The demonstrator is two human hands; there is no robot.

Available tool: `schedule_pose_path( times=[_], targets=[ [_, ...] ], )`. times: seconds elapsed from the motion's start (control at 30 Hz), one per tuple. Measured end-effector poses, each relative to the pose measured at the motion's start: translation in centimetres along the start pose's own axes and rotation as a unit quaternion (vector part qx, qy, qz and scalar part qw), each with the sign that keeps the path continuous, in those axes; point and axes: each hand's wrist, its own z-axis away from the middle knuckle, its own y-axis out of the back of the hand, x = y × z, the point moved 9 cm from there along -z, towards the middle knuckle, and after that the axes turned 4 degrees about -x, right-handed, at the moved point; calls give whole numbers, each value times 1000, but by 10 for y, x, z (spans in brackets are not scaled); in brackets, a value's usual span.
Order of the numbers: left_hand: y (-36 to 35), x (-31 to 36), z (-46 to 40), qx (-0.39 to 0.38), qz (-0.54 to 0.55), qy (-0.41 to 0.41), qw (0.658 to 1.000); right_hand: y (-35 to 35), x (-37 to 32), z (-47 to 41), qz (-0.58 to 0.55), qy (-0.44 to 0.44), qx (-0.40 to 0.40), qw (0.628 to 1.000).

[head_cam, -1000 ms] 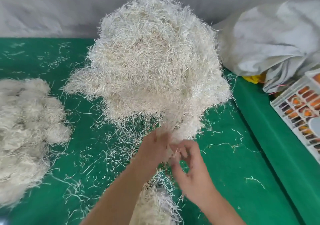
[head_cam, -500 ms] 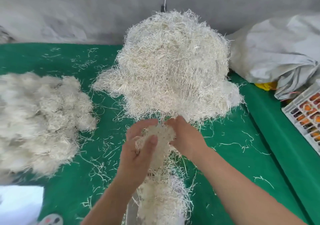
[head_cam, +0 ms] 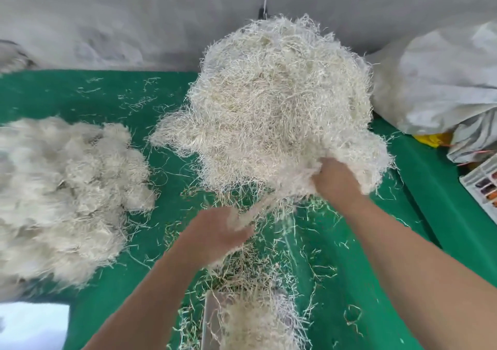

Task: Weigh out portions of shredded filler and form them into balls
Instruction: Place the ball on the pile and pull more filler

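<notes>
Now right hand (head_cam: 334,181) grasping filler heap (head_cam: 279,102)

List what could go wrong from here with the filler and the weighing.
1. The right hand is pulling at the big filler pile; a much larger clump than wanted may drag loose.
2. Strands hang from the left hand and already litter the green table, so part of the portion may miss the filler-heaped tray near the bottom edge, probably the scale.
</notes>
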Motion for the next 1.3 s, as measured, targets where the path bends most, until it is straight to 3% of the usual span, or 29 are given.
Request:
schedule_pose_path(
  times=[0.1,0.17,0.27,0.37,0.43,0.53,0.63,0.67,0.7,0.73,0.77,0.8,0.87,0.93,1.03,1.1,1.17,1.3],
  targets=[
    [-24,-31,-2,-75,-33,36,996,18,48,-38,-243,-154,17,958],
    [-31,-48,-3,-69,-11,65,995,10,62,-51,-333,-206,-29,920],
    [-18,-42,-3,12,147,73,986,-9,31,-52,-216,-65,-178,958],
    [10,-18,5,95,337,55,935,-33,3,-15,-38,57,-381,922],
    [26,-4,15,127,354,39,926,-18,-7,1,4,88,-410,908],
    [58,24,41,200,259,3,945,38,-15,8,3,87,-288,954],
    [77,30,61,254,297,-29,920,100,-23,38,79,109,-35,990],
    [77,33,67,241,381,-44,891,101,-33,60,45,144,0,989],
    [69,34,67,191,511,-60,836,90,-48,88,-28,189,-26,981],
    [56,44,65,113,638,-72,758,68,-66,116,-124,224,-92,962],
    [42,55,65,62,698,-81,709,39,-80,142,-225,223,-179,931],
    [29,67,68,26,723,-86,685,9,-91,165,-304,207,-257,893],
    [1,72,75,27,646,-55,761,-32,-97,195,-388,193,-302,849],
    [-11,61,86,59,537,-14,842,-35,-84,200,-407,166,-212,873],
    [-34,28,101,29,533,55,844,-36,-51,210,-390,133,-149,899],
    [-40,4,116,37,456,81,886,-51,-27,218,-431,71,-163,885],
    [-47,-18,129,41,350,113,929,-65,-4,224,-418,21,-152,895],
    [-76,-48,147,-11,222,164,961,-106,9,244,-305,23,-208,929]
  ],
)
